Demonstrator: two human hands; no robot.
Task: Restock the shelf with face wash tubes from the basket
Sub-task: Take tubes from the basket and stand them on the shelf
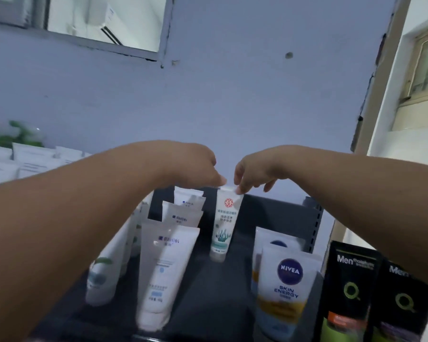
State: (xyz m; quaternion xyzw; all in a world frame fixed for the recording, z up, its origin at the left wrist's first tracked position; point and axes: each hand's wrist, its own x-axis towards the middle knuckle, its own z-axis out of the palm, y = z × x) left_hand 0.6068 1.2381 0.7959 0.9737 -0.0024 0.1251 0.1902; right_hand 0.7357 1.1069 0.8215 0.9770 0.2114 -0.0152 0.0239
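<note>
The flat top seam of the face wash tube (224, 223) is pinched at its right corner between the thumb and the first finger of the right hand (255, 172); the other fingers of this hand are spread loosely and hold nothing. The left corner of the same seam is met by the curled fingertips of the left hand (200, 169), so a narrow pinch is judged there too, though the thumb is hidden. The tube stands upright on its cap, far back in the middle of the dark shelf (215, 299), and its cap seems to touch the shelf already. This placing is therefore judged nearly finished; only the release and perhaps a small straightening are left. How many tubes are left to bring cannot be told, because the basket is not seen. To the left, just beside the tube, a row of translucent tubes (163, 270) runs from far to near, and further left leaf-printed tubes (104, 275) are standing. To the right, the Nivea tubes (286, 282) are set nearer, with black tubes (351, 290) beyond them. Between these rows, an open lane of shelf is left in front of the held tube, so more tubes could be lined there. Behind it, the back panel and the slotted upright (314, 225) close the far side, and above there is only the wall (232, 107), so the hands can be lifted away freely.
</note>
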